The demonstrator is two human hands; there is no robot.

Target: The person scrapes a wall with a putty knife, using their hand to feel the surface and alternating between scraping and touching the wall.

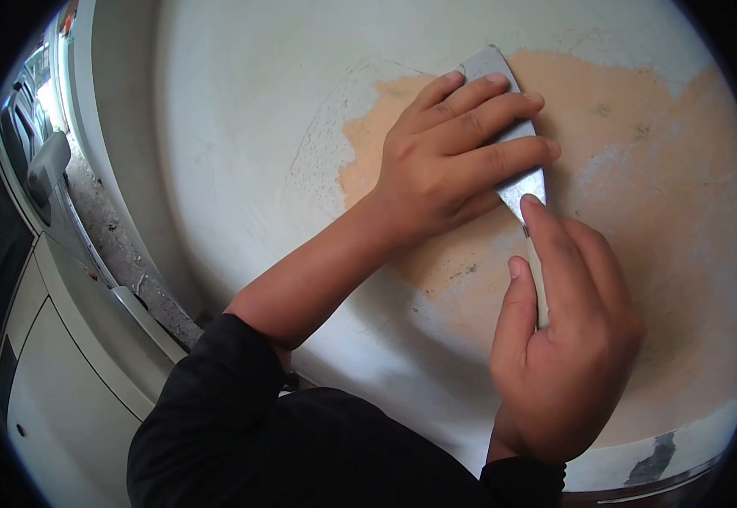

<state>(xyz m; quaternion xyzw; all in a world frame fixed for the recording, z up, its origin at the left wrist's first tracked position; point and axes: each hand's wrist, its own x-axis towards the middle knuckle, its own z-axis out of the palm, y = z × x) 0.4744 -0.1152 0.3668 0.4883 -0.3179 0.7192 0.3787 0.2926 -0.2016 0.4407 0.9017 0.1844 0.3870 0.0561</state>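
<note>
A scraper with a wide metal blade [521,188] and a pale handle lies slanted against a whitish panel [250,127]. My right hand [567,326] is closed around the handle, its index finger stretched along it to the base of the blade. Across the blade lies my left hand [457,152], its fingers spread and its fingertips on the metal near the far edge. Beneath both hands the panel carries a large tan patch [588,110] with an uneven outline. Part of the blade is hidden under my left fingers.
At the left edge are a pale car body panel [72,389] and a grey door mirror [49,165]. Gritty ground [119,245] shows in the gap beside them. A dark bare spot [654,460] marks the panel's lower right rim.
</note>
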